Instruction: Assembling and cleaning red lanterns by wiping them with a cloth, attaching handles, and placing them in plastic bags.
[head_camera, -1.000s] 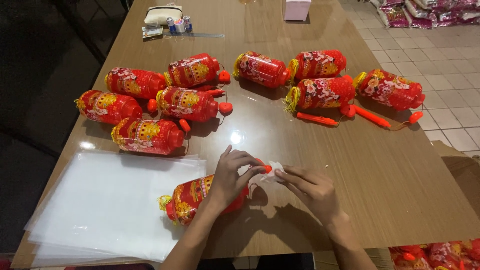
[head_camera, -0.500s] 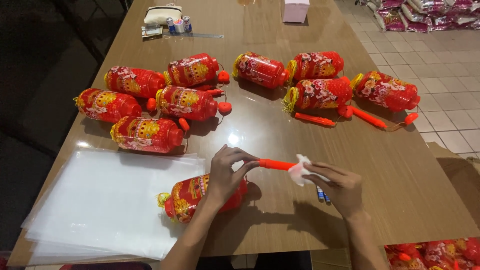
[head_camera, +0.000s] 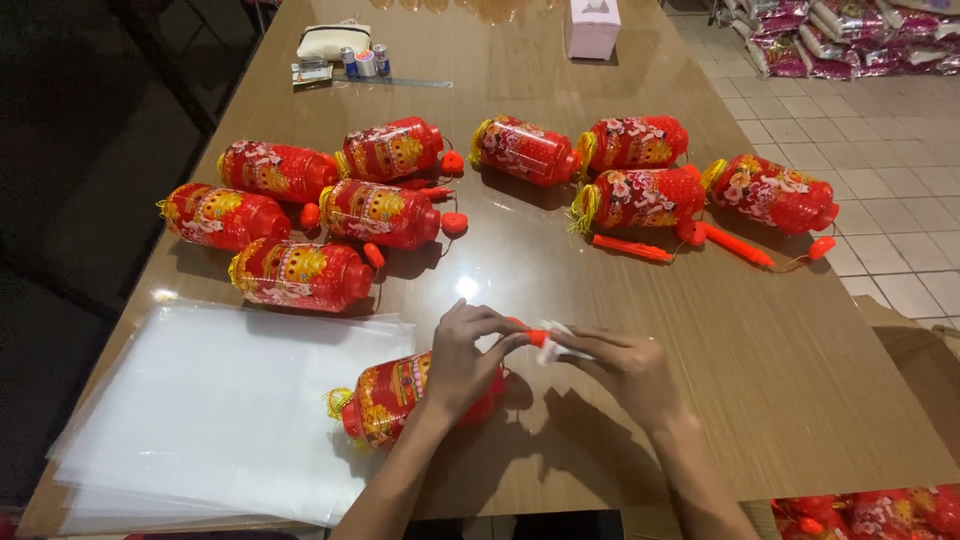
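A red and gold lantern (head_camera: 390, 398) lies on its side at the near edge of the wooden table (head_camera: 800, 380). My left hand (head_camera: 462, 355) rests over its right end and pinches the orange handle stick (head_camera: 537, 337) that pokes out from it. My right hand (head_camera: 622, 365) holds a small piece of white wrapping (head_camera: 558, 345) at the tip of that stick. The two hands almost touch, fingertips together above the table.
A stack of clear plastic bags (head_camera: 215, 410) lies at the near left. Several more red lanterns (head_camera: 300, 275) sit in two groups farther back, some with loose orange sticks (head_camera: 632, 247). Batteries (head_camera: 365, 62), a pouch and a pink box (head_camera: 592, 28) stand at the far end.
My right hand, which had drawn out to the right along the orange stick, has come back in toward my left hand; the stick is now mostly hidden between my fingers.
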